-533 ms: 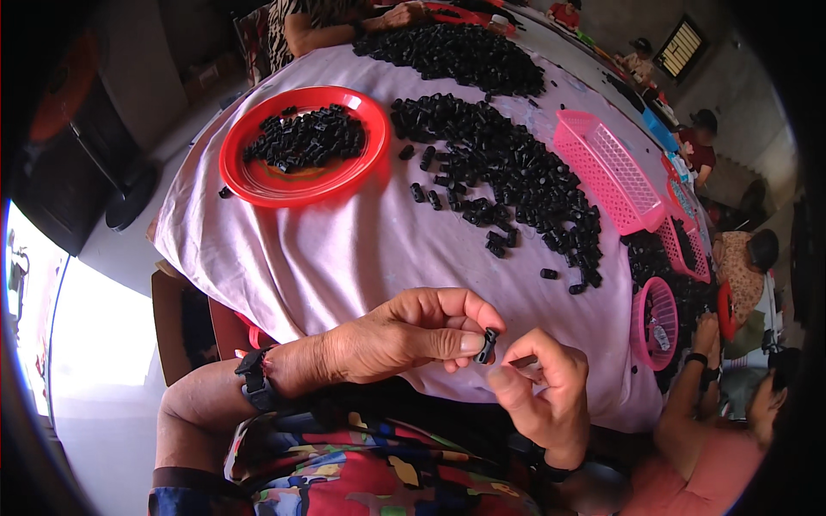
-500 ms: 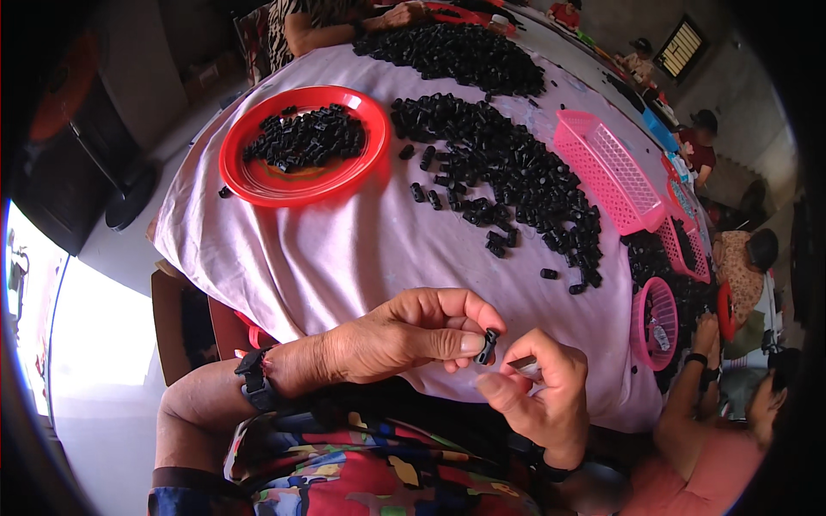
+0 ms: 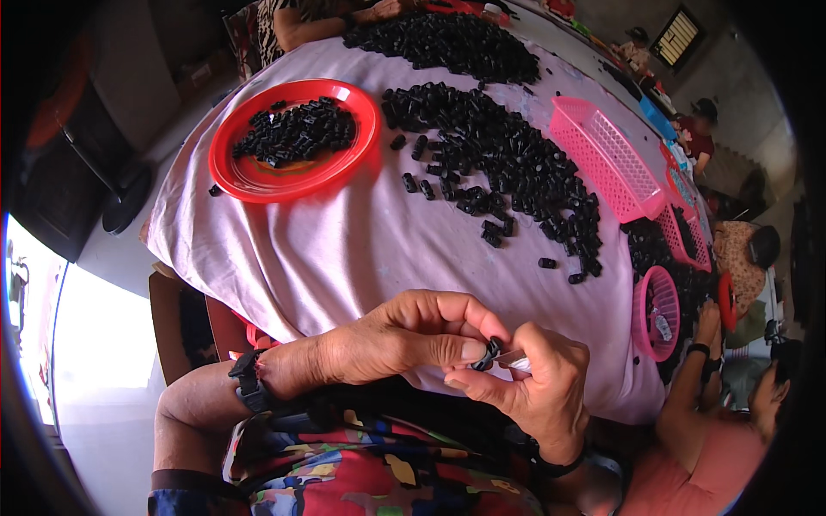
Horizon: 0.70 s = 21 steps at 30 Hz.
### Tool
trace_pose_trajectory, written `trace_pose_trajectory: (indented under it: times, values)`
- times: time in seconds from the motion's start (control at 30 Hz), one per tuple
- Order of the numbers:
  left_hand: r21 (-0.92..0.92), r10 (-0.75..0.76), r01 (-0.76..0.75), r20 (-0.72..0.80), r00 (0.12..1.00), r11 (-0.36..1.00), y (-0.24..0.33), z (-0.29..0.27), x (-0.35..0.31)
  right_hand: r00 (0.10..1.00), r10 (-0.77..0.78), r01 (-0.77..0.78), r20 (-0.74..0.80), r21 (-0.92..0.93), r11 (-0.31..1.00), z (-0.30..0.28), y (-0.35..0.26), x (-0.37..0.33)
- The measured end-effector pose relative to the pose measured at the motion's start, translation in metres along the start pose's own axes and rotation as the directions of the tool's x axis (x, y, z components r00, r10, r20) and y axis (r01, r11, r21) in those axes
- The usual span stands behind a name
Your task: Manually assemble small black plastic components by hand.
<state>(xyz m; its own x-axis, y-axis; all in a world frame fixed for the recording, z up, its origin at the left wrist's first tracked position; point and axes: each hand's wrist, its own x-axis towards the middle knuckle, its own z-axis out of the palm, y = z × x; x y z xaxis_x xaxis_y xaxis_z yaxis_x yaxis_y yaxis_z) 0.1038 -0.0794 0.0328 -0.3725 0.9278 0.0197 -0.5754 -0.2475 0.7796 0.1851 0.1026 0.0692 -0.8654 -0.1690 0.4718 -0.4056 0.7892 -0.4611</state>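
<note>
My left hand [image 3: 422,335] pinches a small black plastic part [image 3: 489,354] between thumb and forefinger, just above my lap at the table's near edge. In my right hand [image 3: 542,387] is a small thin blade with a whitish grip [image 3: 518,362], held with its tip against or very close to the part; my fingers hide the exact contact. The right thumb reaches below the part. Beyond my hands, a large heap of similar black parts [image 3: 508,163] lies on the pale pink tablecloth [image 3: 361,258]. A red plate [image 3: 225,163] at the left holds more of them.
A second black heap [image 3: 447,47] lies at the far side, near another person's arm [image 3: 301,33]. Pink baskets [image 3: 602,163] and a round pink basket [image 3: 637,314] stand at the right. A co-worker in a pink top [image 3: 705,456] sits close on my right.
My right hand has moved left and closer to my left hand, bringing the blade up to the black part. The view has shifted slightly.
</note>
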Motion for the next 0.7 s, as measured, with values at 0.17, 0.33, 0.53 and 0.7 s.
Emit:
trace_pose_trajectory:
  times: [0.17, 0.33, 0.53, 0.7]
  values:
    - [0.002, -0.015, 0.015, -0.012, 1.0, 1.0, 0.0017, 0.0014, 0.0011, 1.0, -0.008, 0.007, -0.005, -0.043, 0.999, 0.0001, 0.0005, -0.0002]
    - [0.008, -0.001, 0.001, -0.016, 1.0, 1.0, 0.0004, 0.0002, 0.0005, 0.999, -0.022, 0.02, -0.033, -0.046, 0.999, 0.0026, 0.0014, 0.0]
    - [0.002, 0.014, -0.013, -0.025, 1.0, 1.0, -0.0015, -0.0009, 0.0012, 0.999, -0.022, 0.019, -0.034, -0.083, 0.996, 0.0039, 0.0028, -0.0006]
    - [0.034, 0.004, -0.003, -0.048, 0.999, 0.999, -0.0034, -0.0012, 0.0024, 0.999, -0.043, 0.038, -0.032, -0.133, 0.99, 0.0042, 0.0049, -0.002]
